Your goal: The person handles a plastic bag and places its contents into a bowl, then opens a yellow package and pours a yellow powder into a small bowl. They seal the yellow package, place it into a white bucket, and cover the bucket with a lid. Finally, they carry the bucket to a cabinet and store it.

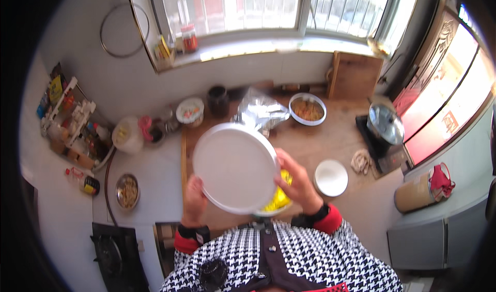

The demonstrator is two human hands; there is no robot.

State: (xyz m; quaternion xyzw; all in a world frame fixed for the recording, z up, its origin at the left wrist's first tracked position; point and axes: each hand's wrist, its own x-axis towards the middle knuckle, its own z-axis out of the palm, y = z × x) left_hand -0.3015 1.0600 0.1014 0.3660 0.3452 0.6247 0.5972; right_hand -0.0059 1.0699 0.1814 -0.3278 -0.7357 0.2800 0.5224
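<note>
A round white lid or shallow tray (236, 168) is held up in front of me between both hands. My left hand (195, 199) grips its lower left edge. On its right edge, my right hand (295, 177) has a hold with fingers and thumb. Partly hidden behind it, something bright yellow (281, 197) lies in a container near my body. Beyond the round piece is a crumpled clear plastic bag (257, 110). To its right stands a white-rimmed bowl of food (308, 110). A white bowl (331, 177) rests on the wooden table, right of my right hand.
A pot with a glass lid (385, 123) stands on a cooker at the right, beside a crumpled cloth (361, 161). At the left are a metal bowl of food (128, 192), a gas stove (110, 253) and a crowded rack (73, 125). A dark jar (218, 100) stands at the back.
</note>
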